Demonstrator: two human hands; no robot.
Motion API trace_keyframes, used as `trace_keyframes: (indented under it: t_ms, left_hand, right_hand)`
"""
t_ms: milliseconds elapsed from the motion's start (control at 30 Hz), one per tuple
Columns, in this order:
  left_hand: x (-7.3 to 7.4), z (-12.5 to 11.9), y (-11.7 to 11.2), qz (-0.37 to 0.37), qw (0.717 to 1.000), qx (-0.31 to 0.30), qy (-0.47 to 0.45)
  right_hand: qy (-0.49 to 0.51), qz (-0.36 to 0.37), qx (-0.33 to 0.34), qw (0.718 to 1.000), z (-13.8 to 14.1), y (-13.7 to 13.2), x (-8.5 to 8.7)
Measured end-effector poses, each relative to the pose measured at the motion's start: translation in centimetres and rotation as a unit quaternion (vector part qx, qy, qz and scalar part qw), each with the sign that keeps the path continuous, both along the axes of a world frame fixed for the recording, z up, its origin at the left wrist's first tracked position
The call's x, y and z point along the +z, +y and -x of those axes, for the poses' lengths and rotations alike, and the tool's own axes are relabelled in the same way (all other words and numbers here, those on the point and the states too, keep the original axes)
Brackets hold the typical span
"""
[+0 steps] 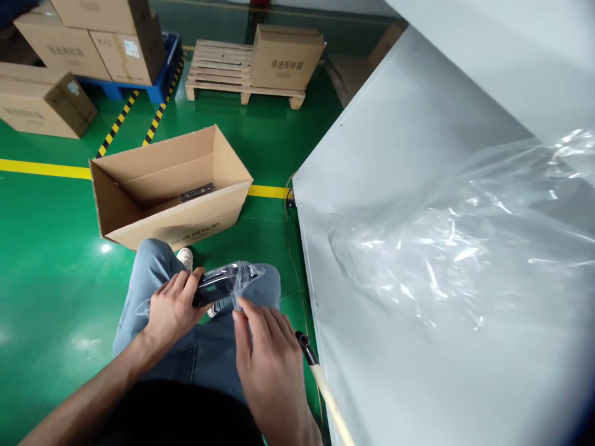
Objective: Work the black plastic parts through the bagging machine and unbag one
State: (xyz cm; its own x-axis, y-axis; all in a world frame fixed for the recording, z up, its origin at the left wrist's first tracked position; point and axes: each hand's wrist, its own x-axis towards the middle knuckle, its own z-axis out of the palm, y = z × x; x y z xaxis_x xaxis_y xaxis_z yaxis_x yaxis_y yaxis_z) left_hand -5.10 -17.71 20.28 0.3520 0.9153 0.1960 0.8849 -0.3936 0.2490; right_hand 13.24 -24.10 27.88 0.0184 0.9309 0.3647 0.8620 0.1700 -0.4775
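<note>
My left hand [174, 303] is wrapped round a black elongated part [216, 286] held over my lap. Clear plastic film covers this part, and its exact kind cannot be made out. At the part's right end, my right hand [269, 353] pinches the bunched end of the clear plastic bag [240, 282] between thumb and forefinger. Beyond my knees stands an open cardboard box [199, 214] on the floor, with a dark part [198, 192] lying inside it.
A grey panel surface [372, 347] fills the right side, with a heap of clear plastic bags [427, 248] on it. Beside its edge rises a pale rod with a black end [320, 371]. Farther off are a wooden pallet [218, 68] and stacked cartons [65, 52].
</note>
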Motion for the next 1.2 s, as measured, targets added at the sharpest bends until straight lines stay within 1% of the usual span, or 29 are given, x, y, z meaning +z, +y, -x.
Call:
trace_keyframes:
  t_ms: [67,133,200,233,267,300,367,400,467,533,600,767,833,867,933,1000,1067,1133,1200]
  left_hand:
    - [0.1,0.1,0.2,0.057,0.998,0.022,-0.029]
    - [0.3,0.4,0.6,0.138,0.986,0.051,-0.079]
    - [0.4,0.8,1.0,0.235,0.957,0.063,-0.158]
    - [0.5,0.9,1.2,0.285,0.934,0.055,-0.208]
    - [0.5,1.0,1.3,0.329,0.907,0.038,-0.260]
    - [0.5,1.0,1.3,0.365,0.878,0.015,-0.310]
    - [0.3,0.7,1.1,0.409,0.828,-0.031,-0.381]
    - [0.2,0.5,0.9,0.419,0.815,-0.045,-0.398]
    - [0.1,0.0,0.4,0.428,0.808,-0.054,-0.401]
    - [0.2,-0.4,0.0,0.430,0.808,-0.047,-0.400]
    - [0.5,-0.6,-0.2,0.440,0.793,-0.043,-0.419]
    - [1.0,-0.8,-0.3,0.498,0.714,-0.039,-0.491]
    - [1.0,-0.9,-0.1,0.511,0.689,-0.029,-0.513]
    - [0.9,-1.0,-0.1,0.524,0.672,-0.027,-0.523]
    - [0.8,-1.1,0.1,0.568,0.624,-0.040,-0.535]
    - [0.8,-1.2,0.2,0.617,0.568,-0.065,-0.540]
    - [0.9,-1.4,0.2,0.648,0.521,-0.082,-0.549]
    - [0.9,-1.7,0.2,0.665,0.475,-0.071,-0.572]
    - [0.7,-1.9,0.2,0.663,0.435,-0.044,-0.607]
  right_hand:
    - [0.095,-0.016,-0.041,0.995,-0.4,-0.2,0.5]
    - [0.174,-0.045,-0.131,0.975,-1.5,-0.3,1.2]
    - [0.246,-0.049,-0.218,0.943,-2.6,-0.2,1.5]
    - [0.284,-0.032,-0.235,0.929,-3.0,0.1,1.4]
    - [0.324,-0.002,-0.232,0.917,-3.1,0.4,1.2]
    - [0.363,0.036,-0.213,0.907,-3.1,0.7,0.7]
    - [0.429,0.106,-0.155,0.884,-2.4,1.4,-0.6]
    - [0.455,0.127,-0.134,0.871,-1.9,1.7,-1.2]
    - [0.490,0.141,-0.124,0.851,-1.0,2.1,-2.2]
    - [0.499,0.136,-0.142,0.844,-0.3,2.3,-2.7]
    - [0.499,0.135,-0.150,0.843,-0.3,2.4,-2.7]
    - [0.487,0.133,-0.121,0.854,-0.9,2.5,-2.1]
    - [0.492,0.122,-0.125,0.853,-0.9,2.5,-1.9]
    - [0.498,0.115,-0.123,0.851,-0.8,2.4,-1.8]
    - [0.508,0.108,-0.108,0.848,-0.5,2.3,-1.6]
    - [0.517,0.112,-0.085,0.844,-0.3,2.1,-1.4]
    - [0.530,0.118,-0.070,0.837,-0.3,2.0,-1.4]
    - [0.540,0.107,-0.066,0.832,-0.4,1.9,-1.6]
    - [0.543,0.087,-0.070,0.833,-0.7,1.8,-2.0]
